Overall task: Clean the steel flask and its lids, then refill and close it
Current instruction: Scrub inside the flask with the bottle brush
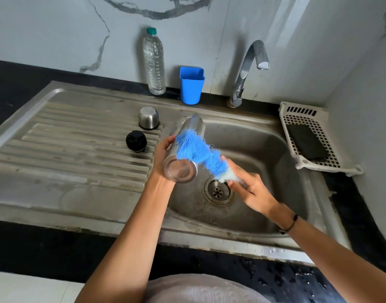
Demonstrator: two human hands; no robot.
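My left hand [163,157] grips the steel flask [181,169] over the sink basin, its base turned toward me and its mouth pointing away. My right hand [249,186] holds a blue and white bottle brush [198,153] by its lower end, and the bristles lie across the flask's outer side. On the draining board stand the steel cup lid [148,118], upside down, and the black inner lid [136,141] just in front of it.
The steel sink [242,136] has a drain [218,191] below my right hand. A tap [249,68] curves over the basin. A clear water bottle [154,62] and a blue cup [191,85] stand at the back wall. A white rack [305,119] holding a dark scrub pad [308,142] sits right.
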